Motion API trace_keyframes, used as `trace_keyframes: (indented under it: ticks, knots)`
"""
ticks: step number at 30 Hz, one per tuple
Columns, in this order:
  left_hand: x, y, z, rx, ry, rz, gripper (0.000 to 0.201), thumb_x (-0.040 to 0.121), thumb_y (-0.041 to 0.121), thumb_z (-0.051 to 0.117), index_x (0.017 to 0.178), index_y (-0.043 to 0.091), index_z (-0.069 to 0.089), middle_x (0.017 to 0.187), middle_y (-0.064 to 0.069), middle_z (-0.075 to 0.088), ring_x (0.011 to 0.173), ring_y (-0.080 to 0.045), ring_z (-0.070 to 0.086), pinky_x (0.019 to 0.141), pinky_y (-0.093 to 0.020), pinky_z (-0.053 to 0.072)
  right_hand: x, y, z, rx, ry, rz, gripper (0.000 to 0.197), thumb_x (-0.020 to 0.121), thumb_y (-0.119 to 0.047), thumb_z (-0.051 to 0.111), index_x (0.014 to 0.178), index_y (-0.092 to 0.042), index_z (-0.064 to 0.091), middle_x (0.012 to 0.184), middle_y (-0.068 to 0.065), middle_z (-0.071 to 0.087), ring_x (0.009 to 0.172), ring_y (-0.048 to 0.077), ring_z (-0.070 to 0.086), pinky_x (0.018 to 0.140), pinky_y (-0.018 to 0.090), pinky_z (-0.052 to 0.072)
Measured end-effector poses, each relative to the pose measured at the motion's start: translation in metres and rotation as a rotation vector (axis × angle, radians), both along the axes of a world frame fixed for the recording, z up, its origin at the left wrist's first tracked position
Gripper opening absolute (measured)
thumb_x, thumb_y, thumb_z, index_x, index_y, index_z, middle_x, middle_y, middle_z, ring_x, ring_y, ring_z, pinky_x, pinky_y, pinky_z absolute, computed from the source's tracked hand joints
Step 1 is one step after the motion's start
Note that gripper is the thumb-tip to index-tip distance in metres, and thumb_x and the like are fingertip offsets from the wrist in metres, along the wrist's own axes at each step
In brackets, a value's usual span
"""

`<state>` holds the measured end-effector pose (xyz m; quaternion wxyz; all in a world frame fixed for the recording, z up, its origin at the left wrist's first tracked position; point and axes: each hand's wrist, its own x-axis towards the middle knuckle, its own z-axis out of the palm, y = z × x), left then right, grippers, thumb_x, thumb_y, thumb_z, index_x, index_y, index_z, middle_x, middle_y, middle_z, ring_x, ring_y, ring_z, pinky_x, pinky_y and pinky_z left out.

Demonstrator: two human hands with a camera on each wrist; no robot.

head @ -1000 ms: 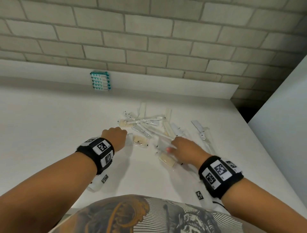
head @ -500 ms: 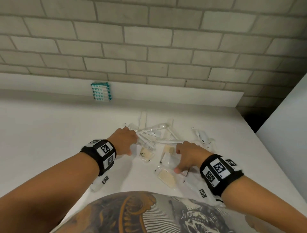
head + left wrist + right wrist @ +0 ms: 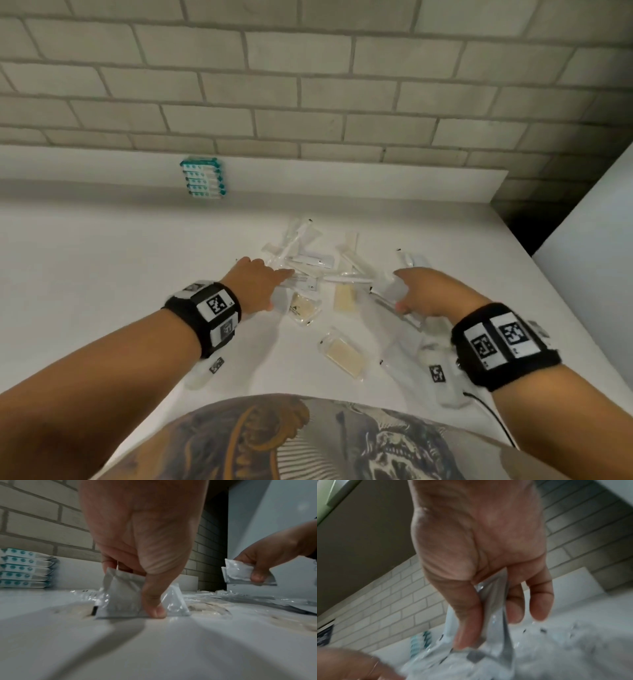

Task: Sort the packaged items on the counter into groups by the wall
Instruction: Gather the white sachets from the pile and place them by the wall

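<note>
A scatter of clear and white packets point(image 3: 308, 260) lies mid-counter, with three beige-filled pouches point(image 3: 344, 354) nearer me. My left hand point(image 3: 255, 286) is at the pile's left edge and pinches a white sachet point(image 3: 123, 595) between thumb and fingers, its lower edge on the counter. My right hand point(image 3: 423, 291) is at the pile's right side and grips a bundle of white packets point(image 3: 240, 573), lifted off the surface; the same bundle point(image 3: 489, 615) shows in the right wrist view. A stack of teal-and-white packets point(image 3: 202, 178) stands against the wall's ledge.
The white counter point(image 3: 102, 274) meets a brick wall point(image 3: 308, 85) with a low white ledge behind. A white panel point(image 3: 589, 257) rises at the right, with a dark gap point(image 3: 524, 222) beside it. A black cable point(image 3: 493, 414) trails from my right wrist.
Both hands moved forward and apart along the pile. The right hand lifted a bundle of packets off the counter. The left hand closed on a sachet at the pile's left edge.
</note>
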<state>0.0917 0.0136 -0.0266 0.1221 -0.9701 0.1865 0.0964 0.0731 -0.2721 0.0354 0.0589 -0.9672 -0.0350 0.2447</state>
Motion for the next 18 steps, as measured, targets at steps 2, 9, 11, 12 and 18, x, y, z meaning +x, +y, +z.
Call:
trace_keyframes:
  ticks: [2, 9, 11, 12, 18]
  knots:
    - [0.006, -0.005, 0.007, 0.019, 0.062, -0.025, 0.06, 0.086, 0.039, 0.06, 0.141, 0.036, 0.038, 0.122, 0.0, 0.063, 0.112, -0.021, 0.055, 0.093, -0.032, 0.038, -0.003, -0.016, 0.01, -0.03, 0.044, 0.045, 0.052, 0.086, -0.026, 0.069, 0.134, -0.018, 0.051, 0.129, 0.004, 0.059, 0.113, 0.026, 0.057, 0.094, 0.034, 0.045]
    - [0.027, -0.027, 0.018, -0.159, 0.234, 0.169, 0.035, 0.089, 0.047, 0.055, 0.093, 0.013, 0.063, 0.088, -0.001, 0.057, 0.088, -0.022, 0.056, 0.07, -0.027, 0.039, -0.025, -0.022, -0.023, -0.204, 0.248, 0.135, 0.044, 0.082, -0.033, 0.073, 0.119, -0.014, 0.058, 0.108, 0.001, 0.063, 0.091, 0.023, 0.06, 0.079, 0.033, 0.051]
    - [0.028, -0.034, 0.015, -0.202, 0.189, 0.193, 0.029, 0.086, 0.042, 0.059, 0.091, 0.014, 0.064, 0.086, -0.001, 0.059, 0.084, -0.021, 0.056, 0.067, -0.027, 0.039, -0.024, -0.024, -0.029, -0.219, 0.151, 0.125, 0.047, 0.085, -0.03, 0.068, 0.126, -0.013, 0.052, 0.119, 0.003, 0.059, 0.1, 0.023, 0.058, 0.079, 0.031, 0.048]
    - [0.029, -0.036, 0.012, -0.213, 0.18, 0.199, 0.029, 0.085, 0.04, 0.06, 0.099, 0.015, 0.065, 0.093, -0.002, 0.062, 0.088, -0.021, 0.058, 0.071, -0.029, 0.043, -0.023, -0.026, -0.029, -0.2, 0.121, 0.096, 0.045, 0.086, -0.026, 0.065, 0.126, -0.013, 0.051, 0.118, 0.003, 0.058, 0.099, 0.023, 0.058, 0.077, 0.029, 0.048]
    - [0.027, -0.036, 0.003, -0.272, 0.21, 0.23, 0.064, 0.078, 0.047, 0.071, 0.129, 0.014, 0.048, 0.126, -0.005, 0.053, 0.111, -0.024, 0.055, 0.088, -0.033, 0.045, -0.028, -0.029, -0.007, -0.102, 0.152, 0.042, 0.03, 0.082, -0.027, 0.07, 0.107, -0.019, 0.056, 0.106, 0.0, 0.057, 0.092, 0.021, 0.056, 0.065, 0.026, 0.044]
